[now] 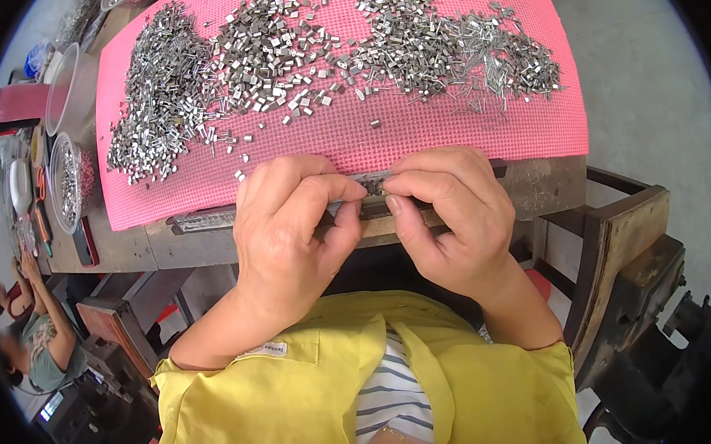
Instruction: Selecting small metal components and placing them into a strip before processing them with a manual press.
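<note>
My left hand (pixel 284 218) and my right hand (pixel 457 209) meet at the table's near edge, thumbs and forefingers pinched close together. Between the fingertips are tiny dark metal pieces (pixel 375 186), too small to tell their kind. They sit at a long dark metal strip (pixel 205 221) that lies along the front of the pink textured mat (pixel 481 143). My fingers cover the strip's middle and what each pinch holds. Beyond the hands, small silvery metal blocks (pixel 268 60) are heaped on the mat, with more blocks (pixel 410 56) and thin metal pins (pixel 487 51) to the right.
At the left stand a clear plastic tub (pixel 66 183) with small metal parts and another clear container (pixel 70 89). Pliers with orange handles (pixel 42 210) and a dark red phone-like object (pixel 86 242) lie nearby. A wooden-faced frame (pixel 618 263) stands at right. Another person (pixel 45 339) sits far left.
</note>
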Available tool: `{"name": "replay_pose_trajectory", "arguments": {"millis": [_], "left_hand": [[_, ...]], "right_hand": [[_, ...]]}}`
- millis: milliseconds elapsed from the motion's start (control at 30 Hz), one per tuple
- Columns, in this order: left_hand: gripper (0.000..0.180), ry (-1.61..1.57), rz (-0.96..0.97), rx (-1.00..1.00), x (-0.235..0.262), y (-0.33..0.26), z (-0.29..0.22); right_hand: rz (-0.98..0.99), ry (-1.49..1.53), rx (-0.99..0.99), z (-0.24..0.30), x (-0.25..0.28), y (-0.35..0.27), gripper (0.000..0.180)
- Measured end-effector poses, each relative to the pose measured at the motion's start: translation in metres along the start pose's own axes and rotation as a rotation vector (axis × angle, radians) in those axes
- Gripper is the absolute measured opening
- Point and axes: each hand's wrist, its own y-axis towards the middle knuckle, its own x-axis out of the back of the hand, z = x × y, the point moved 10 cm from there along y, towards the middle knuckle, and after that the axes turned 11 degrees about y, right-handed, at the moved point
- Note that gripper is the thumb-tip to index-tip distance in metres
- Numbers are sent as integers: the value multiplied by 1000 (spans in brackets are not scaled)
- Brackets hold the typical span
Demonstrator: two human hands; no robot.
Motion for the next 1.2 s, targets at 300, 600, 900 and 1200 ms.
{"name": "replay_pose_trajectory", "arguments": {"millis": [300,600,900,1200], "left_hand": [[26,-30,-16,-96,12,2,-5],[29,-850,-981,-962,202,-86,-68],[28,-1128,-860,-911,194,-98,-51],[32,-720,-964,-784,215,-126,-32]], "right_hand": [[20,-14,-4,5,1,4,22],[87,49,-103,12,-1,11,21],[187,-67,-14,45,-37,32,22],[422,-169,141,47,-108,57,17]]}}
